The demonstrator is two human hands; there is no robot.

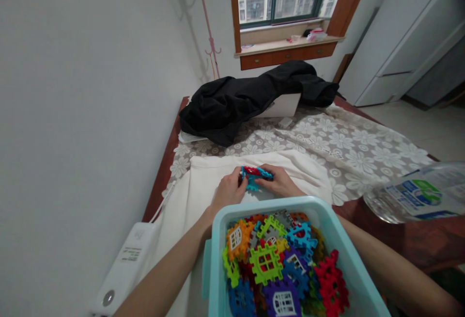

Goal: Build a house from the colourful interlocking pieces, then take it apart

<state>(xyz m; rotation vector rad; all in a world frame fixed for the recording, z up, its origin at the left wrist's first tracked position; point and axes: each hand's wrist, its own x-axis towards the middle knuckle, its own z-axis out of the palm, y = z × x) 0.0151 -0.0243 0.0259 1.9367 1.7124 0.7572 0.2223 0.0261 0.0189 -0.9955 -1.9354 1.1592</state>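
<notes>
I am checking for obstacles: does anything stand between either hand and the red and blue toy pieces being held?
Nothing visible does: the left hand and the right hand both touch the red and blue toy pieces directly. The light-blue bin stands nearer the camera, not between hands and pieces.

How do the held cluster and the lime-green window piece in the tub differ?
Held cluster: red and blue; lime-green window piece: one colour. The cluster is held by left hand and right hand; the window piece lies in the tub. Both have toothed edges.
</notes>
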